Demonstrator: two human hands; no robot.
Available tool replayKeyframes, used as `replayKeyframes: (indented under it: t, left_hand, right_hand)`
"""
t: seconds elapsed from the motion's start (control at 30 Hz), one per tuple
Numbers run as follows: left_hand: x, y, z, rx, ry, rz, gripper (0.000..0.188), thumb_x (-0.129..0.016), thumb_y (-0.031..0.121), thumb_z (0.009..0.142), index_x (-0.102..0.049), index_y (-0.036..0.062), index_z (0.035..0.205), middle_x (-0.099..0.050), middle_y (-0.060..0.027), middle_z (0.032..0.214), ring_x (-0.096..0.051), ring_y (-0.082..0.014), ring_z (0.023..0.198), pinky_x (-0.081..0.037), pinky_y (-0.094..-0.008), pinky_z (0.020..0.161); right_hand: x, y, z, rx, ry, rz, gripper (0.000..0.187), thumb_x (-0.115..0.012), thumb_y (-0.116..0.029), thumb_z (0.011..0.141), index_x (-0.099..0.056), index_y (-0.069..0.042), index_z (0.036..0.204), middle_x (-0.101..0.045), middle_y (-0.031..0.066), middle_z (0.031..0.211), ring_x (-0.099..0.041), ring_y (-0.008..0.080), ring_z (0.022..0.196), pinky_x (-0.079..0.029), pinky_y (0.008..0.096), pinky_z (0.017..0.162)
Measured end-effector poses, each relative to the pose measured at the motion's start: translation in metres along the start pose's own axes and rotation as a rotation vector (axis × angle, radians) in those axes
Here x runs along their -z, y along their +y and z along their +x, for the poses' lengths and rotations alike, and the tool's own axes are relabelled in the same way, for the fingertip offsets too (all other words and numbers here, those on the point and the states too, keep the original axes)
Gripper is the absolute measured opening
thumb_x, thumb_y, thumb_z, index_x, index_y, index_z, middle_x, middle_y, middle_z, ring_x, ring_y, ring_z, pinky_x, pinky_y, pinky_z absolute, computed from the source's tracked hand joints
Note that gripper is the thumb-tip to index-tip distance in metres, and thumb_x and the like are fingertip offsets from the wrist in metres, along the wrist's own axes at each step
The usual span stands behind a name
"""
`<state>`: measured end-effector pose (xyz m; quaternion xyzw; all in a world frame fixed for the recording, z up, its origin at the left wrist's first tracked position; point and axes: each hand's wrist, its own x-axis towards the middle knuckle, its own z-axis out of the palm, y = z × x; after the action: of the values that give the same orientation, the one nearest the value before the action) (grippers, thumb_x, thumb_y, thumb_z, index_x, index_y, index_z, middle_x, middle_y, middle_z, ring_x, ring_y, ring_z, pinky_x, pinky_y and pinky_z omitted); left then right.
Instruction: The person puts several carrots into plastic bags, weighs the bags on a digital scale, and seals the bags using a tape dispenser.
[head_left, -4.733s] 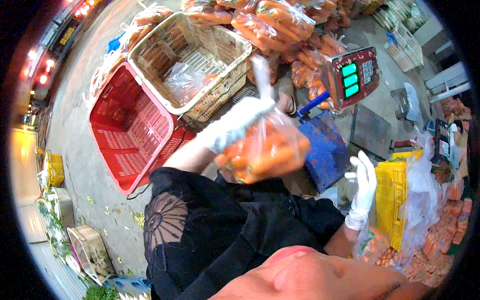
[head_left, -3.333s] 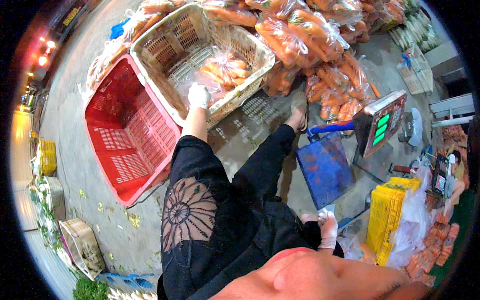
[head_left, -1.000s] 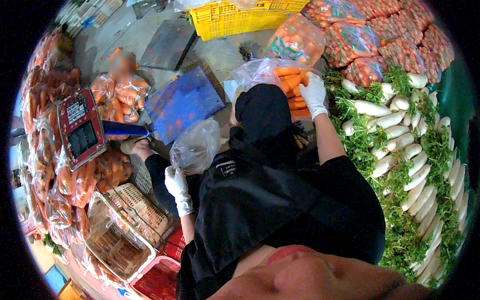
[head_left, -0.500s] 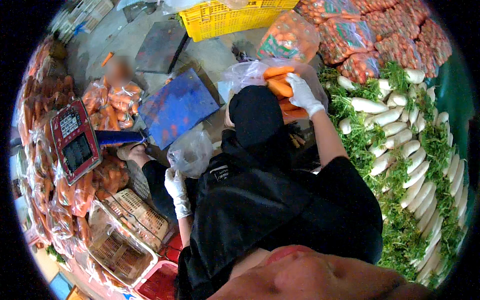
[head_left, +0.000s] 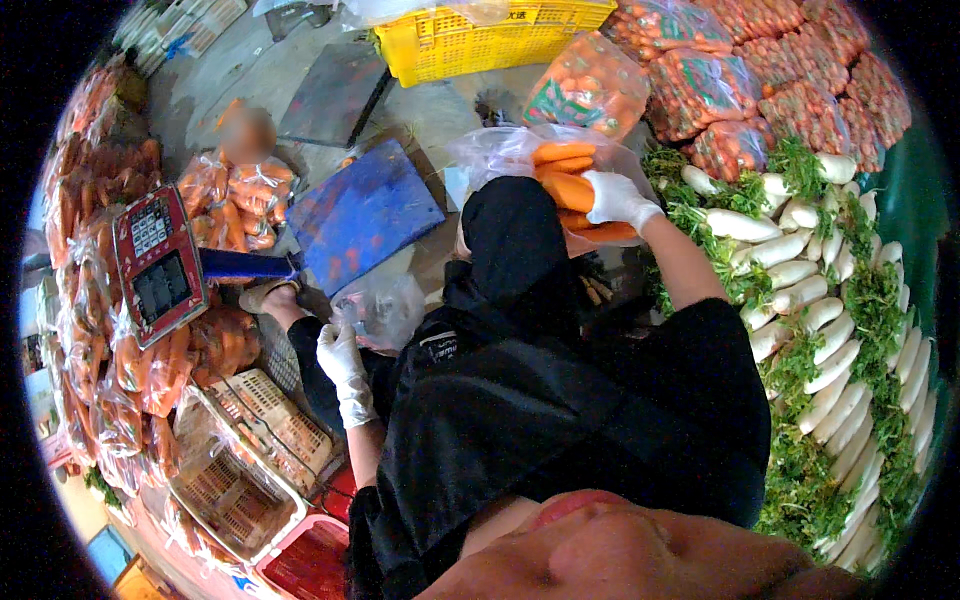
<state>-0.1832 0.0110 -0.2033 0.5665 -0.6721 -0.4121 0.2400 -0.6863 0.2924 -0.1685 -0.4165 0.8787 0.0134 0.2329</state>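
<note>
My left hand [head_left: 345,362], in a white glove, has its fingers pinched at the edge of a small clear plastic bag [head_left: 388,308]. This bag puffs open in front of my left thigh. On the far side of my knee, several orange carrots [head_left: 563,190] lie in a larger clear bag [head_left: 495,150] with its mouth spread wide. My right hand [head_left: 618,198], also gloved in white, is closed on a carrot at the right side of that pile. Its fingertips are partly hidden among the carrots.
A scale with a red display [head_left: 160,268] and blue platform [head_left: 368,215] stands left, beside bagged carrots [head_left: 243,205]. Lower left are plastic crates [head_left: 235,490]. White radishes with leaves [head_left: 815,310] are stacked right. A yellow crate [head_left: 495,45] and carrot sacks [head_left: 700,85] stand at the back.
My right hand has come slightly lower on the carrots, its fingers closing in. My left hand has moved a little up and left, still at the small bag. The whole view has shifted slightly.
</note>
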Motion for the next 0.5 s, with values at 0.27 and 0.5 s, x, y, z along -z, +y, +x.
replayKeyframes:
  t: [0.27, 0.5]
  left_hand:
    - [0.008, 0.028, 0.028, -0.064, -0.086, -0.157, 0.045, -0.053, 0.038, 0.099, -0.066, -0.0017, 0.083, -0.06, -0.0006, 0.062, -0.05, -0.0101, 0.052, -0.039, -0.0286, 0.049]
    - [-0.016, 0.1, 0.047, -0.12, -0.088, -0.01, 0.049, -0.052, 0.044, 0.097, -0.069, 0.0014, 0.079, -0.063, -0.0065, 0.065, -0.054, -0.0157, 0.06, -0.045, -0.0356, 0.058]
  right_hand:
    - [0.056, -0.017, -0.106, 0.148, 0.087, 1.675, 0.066, -0.07, -0.014, 0.072, -0.051, 0.0, 0.133, -0.065, 0.014, 0.118, -0.064, 0.0291, 0.107, -0.049, 0.0403, 0.098]
    - [0.052, -0.144, -0.111, 0.59, -0.337, 1.865, 0.091, -0.073, -0.036, 0.066, -0.04, 0.008, 0.138, -0.059, 0.0189, 0.121, -0.062, 0.0271, 0.107, -0.05, 0.0369, 0.095]
